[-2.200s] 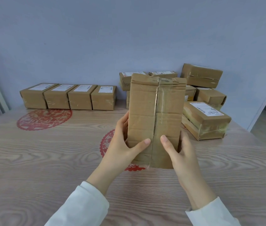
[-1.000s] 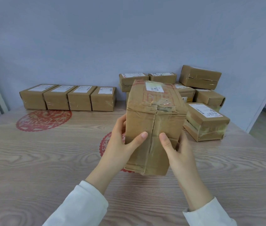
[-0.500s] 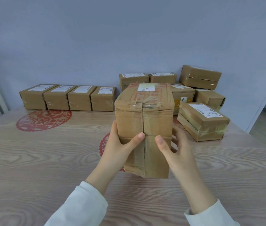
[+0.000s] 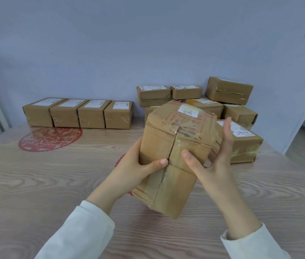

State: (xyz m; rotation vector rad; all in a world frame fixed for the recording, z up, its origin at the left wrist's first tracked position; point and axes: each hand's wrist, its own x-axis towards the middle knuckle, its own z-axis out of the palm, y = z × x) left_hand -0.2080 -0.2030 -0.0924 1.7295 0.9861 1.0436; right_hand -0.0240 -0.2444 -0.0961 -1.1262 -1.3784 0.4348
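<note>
Parcel [image 4: 159, 139] over table [image 4: 36, 184]: row of four boxes [image 4: 78, 114] behind-left of it, heap of parcels [image 4: 228, 92] close behind-right, paper-cut roundel [image 4: 50, 139] on table left of it.

Tilted box [image 4: 176, 146] gripped by left hand [image 4: 135, 171] over table [image 4: 36, 184]; right hand [image 4: 211, 165] thumb on front.

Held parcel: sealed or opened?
Sealed. The cardboard parcel gripped by the left hand has its flaps closed, with wrinkled clear tape over the centre seam on both visible faces. Its contents cannot be seen.
</note>
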